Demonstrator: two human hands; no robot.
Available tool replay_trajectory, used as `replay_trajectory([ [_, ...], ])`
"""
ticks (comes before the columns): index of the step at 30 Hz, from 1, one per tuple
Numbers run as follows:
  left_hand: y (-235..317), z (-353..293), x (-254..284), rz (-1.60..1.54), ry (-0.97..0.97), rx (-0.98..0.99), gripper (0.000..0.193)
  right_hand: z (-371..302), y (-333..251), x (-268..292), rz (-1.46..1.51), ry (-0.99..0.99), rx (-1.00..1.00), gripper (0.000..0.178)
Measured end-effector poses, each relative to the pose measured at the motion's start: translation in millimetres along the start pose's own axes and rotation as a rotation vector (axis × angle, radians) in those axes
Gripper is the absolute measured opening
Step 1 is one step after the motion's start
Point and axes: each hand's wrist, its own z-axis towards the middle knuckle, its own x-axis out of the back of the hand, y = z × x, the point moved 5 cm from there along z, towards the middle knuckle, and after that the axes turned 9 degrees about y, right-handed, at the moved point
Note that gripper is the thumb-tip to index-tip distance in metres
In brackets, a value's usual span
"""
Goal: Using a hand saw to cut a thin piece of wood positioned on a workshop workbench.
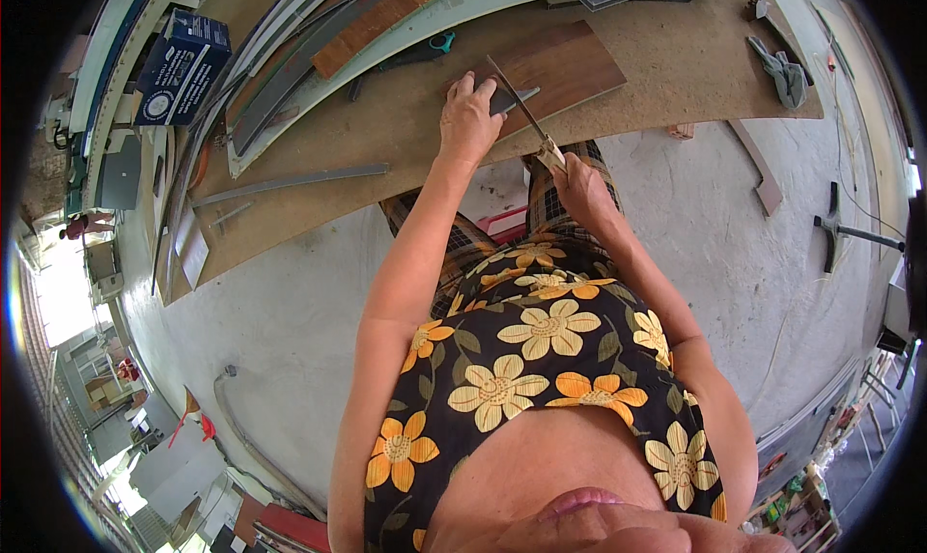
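My right hand [582, 188] is closed around the pale, wrapped handle of a long narrow-bladed cutting tool [517, 99]; whether the blade is a saw or a knife I cannot tell. The blade points away to the upper left, crossing a short dark grey strip [526, 94]. Fingers bent, my left hand [470, 118] grips and presses the strip near its left end, close to the blade. Beneath lies a brown wood-grain board [579, 65] on the worktable [338, 138]. My left palm hides part of the strip.
Teal-handled scissors [442, 42] lie beyond my left hand. Long strips and a reddish-brown plank [381, 22] are piled at the far left, by a dark blue box [183, 68]. A grey glove [780, 73] rests at the table's right end. A thin grey strip [290, 183] lies left.
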Motion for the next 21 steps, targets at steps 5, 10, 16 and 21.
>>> replay_trajectory([
  [5, -1.4, 1.1, 2.5, 0.023, -0.033, 0.018, 0.056, 0.7, -1.2, 1.8, -0.014, 0.003, -0.035, 0.028],
  [10, 0.8, 2.6, 6.1, 0.031, -0.056, 0.038, 0.054, 3.9, -5.2, 8.9, 0.005, 0.027, -0.025, 0.028],
  [16, 2.4, 2.7, 7.5, 0.084, -0.089, 0.021, 0.049, 6.3, -6.5, 11.8, 0.029, 0.017, -0.019, 0.028],
  [21, 0.7, 9.4, 15.6, -0.063, -0.103, 0.056, 0.041, 12.9, -11.3, 15.8, 0.069, 0.036, -0.015, 0.029],
])
